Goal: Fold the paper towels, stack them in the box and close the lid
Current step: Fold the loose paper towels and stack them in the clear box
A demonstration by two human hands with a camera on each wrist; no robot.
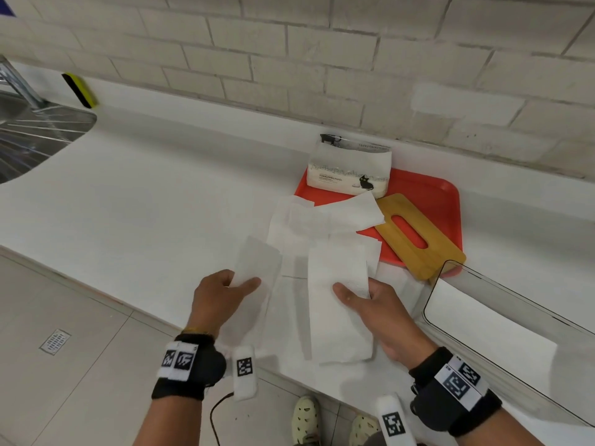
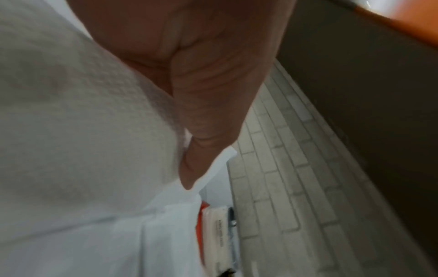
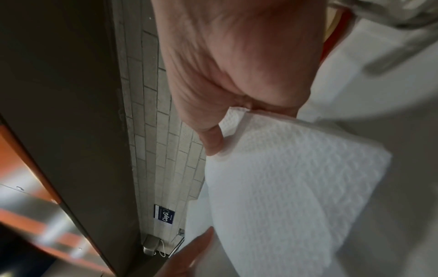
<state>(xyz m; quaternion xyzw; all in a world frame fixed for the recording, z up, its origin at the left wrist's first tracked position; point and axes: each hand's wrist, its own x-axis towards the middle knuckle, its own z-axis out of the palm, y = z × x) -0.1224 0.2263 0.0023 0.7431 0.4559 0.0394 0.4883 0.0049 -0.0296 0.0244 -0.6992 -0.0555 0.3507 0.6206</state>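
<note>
White bench [image 1: 145,194] under a pale brick wall [image 1: 289,43], steel sink [image 1: 29,136] far left. Nearest, one paper towel [image 1: 338,304] folded into a long strip, pinched at its right edge between thumb and fingers [image 1: 349,292] of the right hand [image 1: 380,313]. Beside it a second, thinner sheet [image 1: 257,268], raised off the bench and held between thumb and curled fingers of the left hand [image 1: 219,294]. Behind, more loose towels [image 1: 322,220] spread flat, overlapping the red tray [image 1: 428,201]. On that tray a printed towel pack [image 1: 349,169] and the bamboo lid [image 1: 418,236] with its slot, lying off the box. Clear box [image 1: 502,317] to the right on the bench, apparently unfilled. Folding step evidently in hand, early in the task. Next probably: finishing each fold squarely, then carrying the strips right into the box without letting them spring open.
</note>
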